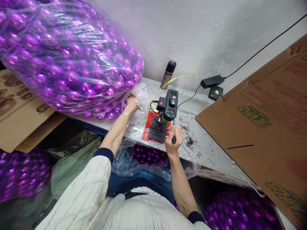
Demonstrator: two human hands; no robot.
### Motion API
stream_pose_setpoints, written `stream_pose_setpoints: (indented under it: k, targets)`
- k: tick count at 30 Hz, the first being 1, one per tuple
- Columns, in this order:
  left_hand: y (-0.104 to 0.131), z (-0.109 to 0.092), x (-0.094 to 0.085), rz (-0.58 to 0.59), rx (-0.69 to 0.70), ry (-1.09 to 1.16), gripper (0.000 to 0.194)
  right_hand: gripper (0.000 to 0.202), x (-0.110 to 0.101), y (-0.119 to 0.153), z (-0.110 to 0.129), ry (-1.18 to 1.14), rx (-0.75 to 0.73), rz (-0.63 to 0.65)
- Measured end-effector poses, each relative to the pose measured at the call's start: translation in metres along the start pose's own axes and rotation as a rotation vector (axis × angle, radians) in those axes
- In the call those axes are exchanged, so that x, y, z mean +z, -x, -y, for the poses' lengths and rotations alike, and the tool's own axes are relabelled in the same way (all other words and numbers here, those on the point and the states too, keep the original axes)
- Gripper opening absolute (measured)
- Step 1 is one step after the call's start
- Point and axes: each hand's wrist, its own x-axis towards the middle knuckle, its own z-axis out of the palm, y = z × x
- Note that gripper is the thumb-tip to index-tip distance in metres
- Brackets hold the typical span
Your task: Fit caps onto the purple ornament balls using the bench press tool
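My left hand (131, 103) reaches into the gathered opening of a large clear plastic bag (79, 60) filled with shiny purple balls. Its fingertips are hidden by the plastic and the balls. My right hand (174, 139) is wrapped round the black-tipped lever (174, 139) of a small black press-like machine (170, 103). The machine's black base plate (157, 130) rests on a red sheet (145, 134) on the white table (206, 153).
A spray can (168, 75), a yellow strip (178, 77) and a black power adapter (212, 81) lie behind the machine. Small black bits (190, 142) litter the table. A large cardboard box (261, 118) stands at right. More purple balls (150, 154) are below the table edge.
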Motion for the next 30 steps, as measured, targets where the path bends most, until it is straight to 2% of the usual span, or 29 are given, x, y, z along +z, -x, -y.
stream_pose_setpoints:
  k: [4, 9, 13, 16, 20, 23, 24, 26, 28, 30]
  targets:
    - [0.006, 0.003, 0.010, 0.007, -0.053, -0.124, 0.053, 0.025, -0.001, 0.001, -0.003, 0.011, -0.045, 0.011]
    - [0.022, 0.017, 0.011, 0.075, 0.101, -0.200, 0.058, 0.024, 0.000, 0.001, -0.004, -0.003, -0.056, 0.007]
    - [0.021, 0.024, 0.007, 0.050, 0.063, -0.121, 0.051, 0.024, 0.000, 0.001, -0.004, -0.011, -0.066, 0.005]
    - [0.021, 0.025, 0.002, -0.033, 0.090, 0.014, 0.047, 0.024, 0.000, 0.000, -0.004, -0.008, -0.071, 0.014]
    - [0.039, 0.024, -0.009, -0.227, 0.095, 0.327, 0.040, 0.024, -0.001, 0.000, -0.004, -0.007, -0.065, 0.017]
    - [0.069, 0.022, -0.022, -0.336, -0.050, 0.828, 0.038, 0.025, -0.001, 0.001, -0.004, -0.010, -0.051, 0.023]
    - [0.082, 0.021, -0.026, -0.321, -0.137, 1.056, 0.036, 0.025, -0.001, 0.001, -0.004, -0.010, -0.041, 0.025]
    - [0.110, 0.017, -0.031, -0.206, -0.318, 1.450, 0.036, 0.025, -0.001, 0.002, -0.005, -0.007, -0.027, 0.027]
    - [0.138, 0.011, -0.031, -0.050, -0.447, 1.656, 0.045, 0.026, -0.002, 0.002, -0.005, -0.013, -0.027, 0.025]
    - [0.163, 0.002, -0.025, 0.069, -0.530, 1.734, 0.048, 0.026, -0.002, 0.000, -0.005, -0.017, -0.036, 0.024]
